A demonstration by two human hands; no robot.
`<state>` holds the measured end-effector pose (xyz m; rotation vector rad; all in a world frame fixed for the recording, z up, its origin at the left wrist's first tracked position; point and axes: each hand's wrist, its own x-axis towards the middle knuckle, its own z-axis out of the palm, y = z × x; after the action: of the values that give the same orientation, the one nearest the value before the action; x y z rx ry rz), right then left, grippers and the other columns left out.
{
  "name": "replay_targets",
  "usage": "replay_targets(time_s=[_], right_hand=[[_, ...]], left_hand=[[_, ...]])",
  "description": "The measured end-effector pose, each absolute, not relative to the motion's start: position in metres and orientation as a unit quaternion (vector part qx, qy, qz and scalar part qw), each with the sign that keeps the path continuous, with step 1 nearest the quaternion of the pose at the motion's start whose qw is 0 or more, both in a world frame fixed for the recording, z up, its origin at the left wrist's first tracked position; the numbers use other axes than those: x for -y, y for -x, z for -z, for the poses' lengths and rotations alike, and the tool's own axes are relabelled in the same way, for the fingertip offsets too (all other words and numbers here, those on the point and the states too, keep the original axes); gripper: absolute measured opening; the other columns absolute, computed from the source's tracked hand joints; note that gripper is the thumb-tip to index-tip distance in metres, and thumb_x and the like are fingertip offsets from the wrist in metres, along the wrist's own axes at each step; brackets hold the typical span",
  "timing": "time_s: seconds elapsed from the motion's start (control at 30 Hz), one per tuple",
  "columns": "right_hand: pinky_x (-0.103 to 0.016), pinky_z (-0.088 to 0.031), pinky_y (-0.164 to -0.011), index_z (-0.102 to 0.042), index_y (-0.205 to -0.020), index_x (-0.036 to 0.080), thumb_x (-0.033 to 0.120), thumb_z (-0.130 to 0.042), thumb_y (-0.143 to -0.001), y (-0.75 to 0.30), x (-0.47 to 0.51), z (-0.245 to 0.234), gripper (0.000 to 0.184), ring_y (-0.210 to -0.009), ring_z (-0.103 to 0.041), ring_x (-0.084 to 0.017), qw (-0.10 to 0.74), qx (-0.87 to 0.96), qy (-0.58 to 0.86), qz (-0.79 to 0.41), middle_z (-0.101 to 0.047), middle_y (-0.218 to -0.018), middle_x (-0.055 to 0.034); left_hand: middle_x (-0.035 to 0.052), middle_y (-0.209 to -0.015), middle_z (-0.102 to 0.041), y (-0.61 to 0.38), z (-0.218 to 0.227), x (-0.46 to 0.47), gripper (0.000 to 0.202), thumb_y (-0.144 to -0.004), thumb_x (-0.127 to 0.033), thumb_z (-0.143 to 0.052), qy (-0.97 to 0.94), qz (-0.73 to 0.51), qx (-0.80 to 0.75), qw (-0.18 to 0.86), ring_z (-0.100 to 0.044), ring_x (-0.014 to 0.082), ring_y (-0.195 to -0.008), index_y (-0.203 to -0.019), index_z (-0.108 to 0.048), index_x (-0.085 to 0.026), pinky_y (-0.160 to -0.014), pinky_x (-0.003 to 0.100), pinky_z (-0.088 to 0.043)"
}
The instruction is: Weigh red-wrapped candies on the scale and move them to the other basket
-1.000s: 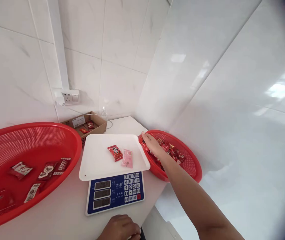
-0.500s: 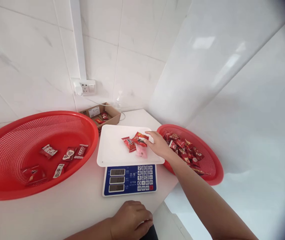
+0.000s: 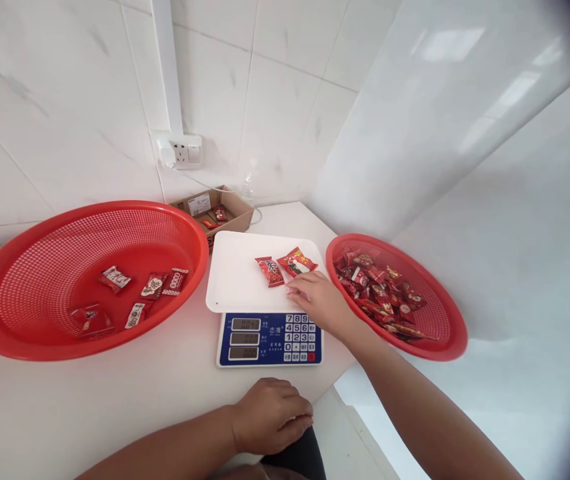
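My right hand [image 3: 321,301] is over the front right of the white tray [image 3: 232,283] on a blue-fronted digital scale [image 3: 271,340]. Its fingers are drawn together and bent down; whatever lies beneath them is hidden. Just beyond the fingertips are two red candy packets on the tray: one with a large dark character [image 3: 270,272], the other with yellow print [image 3: 297,261]. My left hand [image 3: 272,415] makes a loose fist in front of the scale, low in the view, with nothing seen in it.
At left, a large red mesh basket [image 3: 29,267] holds several wrapped candies. A smaller red basket [image 3: 447,333] on the right contains a heap of red packets. Behind the scale are an open cardboard box [image 3: 237,215] and a clear bottle [image 3: 248,183], near a wall socket [image 3: 185,152].
My right hand has shifted from the red packets toward the tray's front, covering the spot of a pink packet. The yellow-printed packet lies farther right. The view has tilted slightly; the scale reading changed.
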<state>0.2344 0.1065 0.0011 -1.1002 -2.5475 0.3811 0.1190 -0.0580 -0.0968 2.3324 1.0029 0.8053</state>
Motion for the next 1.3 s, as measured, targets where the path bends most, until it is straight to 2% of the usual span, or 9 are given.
replay_targets(time_s=[0.27, 0.37, 0.47, 0.63, 0.8, 0.97, 1.1, 1.2, 1.3], right_hand=[[-0.035, -0.046, -0.078, -0.065, -0.093, 0.023, 0.036, -0.040, -0.090, -0.278, -0.096, -0.049, 0.028, -0.086, -0.061, -0.022, 0.280, 0.821, 0.491, -0.085, -0.069, -0.094, -0.0070], [-0.041, -0.047, -0.079, -0.065, -0.101, 0.023, 0.038, -0.039, -0.090, -0.312, -0.107, -0.059, 0.033, -0.090, -0.061, -0.026, 0.276, 0.758, 0.591, -0.002, -0.069, -0.097, -0.0087], [-0.049, -0.045, -0.088, -0.064, -0.111, 0.021, 0.039, -0.041, -0.088, -0.333, -0.117, -0.051, 0.037, -0.108, -0.056, -0.032, 0.239, 0.753, 0.610, 0.052, -0.067, -0.110, -0.0118], [-0.047, -0.035, -0.107, -0.054, -0.129, 0.017, 0.042, -0.045, -0.089, -0.306, -0.124, -0.023, 0.049, -0.131, -0.041, -0.028, 0.218, 0.823, 0.522, -0.054, -0.049, -0.139, -0.0143], [-0.048, -0.024, -0.114, -0.049, -0.136, 0.022, 0.050, -0.044, -0.090, -0.252, -0.143, -0.001, 0.054, -0.140, -0.027, -0.026, 0.202, 0.842, 0.474, -0.156, -0.039, -0.148, -0.0110], [-0.045, -0.029, -0.112, -0.053, -0.131, 0.021, 0.048, -0.045, -0.090, -0.220, -0.144, 0.011, 0.050, -0.130, -0.043, -0.025, 0.210, 0.865, 0.396, -0.224, -0.051, -0.137, -0.0111], [-0.042, -0.027, -0.114, -0.049, -0.136, 0.023, 0.051, -0.044, -0.091, -0.222, -0.135, 0.005, 0.053, -0.136, -0.036, -0.021, 0.212, 0.873, 0.357, -0.257, -0.045, -0.144, -0.0090], [-0.037, -0.025, -0.114, -0.045, -0.138, 0.023, 0.045, -0.044, -0.092, -0.246, -0.148, -0.006, 0.051, -0.137, -0.033, -0.018, 0.218, 0.852, 0.425, -0.213, -0.041, -0.147, -0.0072], [-0.036, -0.028, -0.111, -0.043, -0.138, 0.019, 0.032, -0.038, -0.095, -0.284, -0.172, -0.013, 0.046, -0.133, -0.040, -0.019, 0.182, 0.796, 0.554, -0.162, -0.044, -0.144, -0.0093]], left_hand=[[0.0009, -0.077, -0.071, -0.119, 0.096, 0.058, 0.019, -0.089, -0.028, -0.046, -0.849, -0.293, -0.372, 0.233, -0.063, 0.0154, -0.068, -0.092, -0.065, -0.022, -0.063, 0.027, -0.045], [0.0008, -0.077, -0.071, -0.119, 0.095, 0.059, 0.019, -0.088, -0.027, -0.047, -0.849, -0.294, -0.371, 0.234, -0.063, 0.0154, -0.068, -0.091, -0.064, -0.021, -0.064, 0.027, -0.045], [0.0011, -0.078, -0.071, -0.119, 0.095, 0.060, 0.019, -0.088, -0.027, -0.047, -0.850, -0.296, -0.368, 0.234, -0.063, 0.0152, -0.069, -0.092, -0.064, -0.021, -0.065, 0.027, -0.045], [0.0012, -0.079, -0.071, -0.120, 0.096, 0.059, 0.019, -0.090, -0.029, -0.046, -0.853, -0.295, -0.360, 0.234, -0.063, 0.0148, -0.069, -0.091, -0.064, -0.021, -0.064, 0.026, -0.045], [0.0019, -0.079, -0.071, -0.119, 0.094, 0.058, 0.021, -0.090, -0.028, -0.044, -0.855, -0.290, -0.364, 0.230, -0.063, 0.0152, -0.069, -0.091, -0.064, -0.021, -0.065, 0.027, -0.045], [0.0017, -0.079, -0.071, -0.118, 0.093, 0.059, 0.020, -0.090, -0.028, -0.045, -0.852, -0.286, -0.372, 0.231, -0.063, 0.0150, -0.070, -0.091, -0.064, -0.022, -0.065, 0.026, -0.045], [0.0009, -0.078, -0.070, -0.118, 0.091, 0.060, 0.019, -0.091, -0.026, -0.044, -0.848, -0.297, -0.371, 0.236, -0.063, 0.0152, -0.069, -0.089, -0.062, -0.022, -0.064, 0.026, -0.045], [0.0009, -0.076, -0.069, -0.118, 0.089, 0.060, 0.019, -0.092, -0.024, -0.043, -0.845, -0.310, -0.364, 0.240, -0.062, 0.0149, -0.067, -0.088, -0.061, -0.021, -0.062, 0.026, -0.045], [-0.0003, -0.075, -0.069, -0.118, 0.088, 0.058, 0.017, -0.092, -0.023, -0.043, -0.844, -0.319, -0.355, 0.244, -0.062, 0.0138, -0.067, -0.089, -0.060, -0.022, -0.062, 0.024, -0.045]])
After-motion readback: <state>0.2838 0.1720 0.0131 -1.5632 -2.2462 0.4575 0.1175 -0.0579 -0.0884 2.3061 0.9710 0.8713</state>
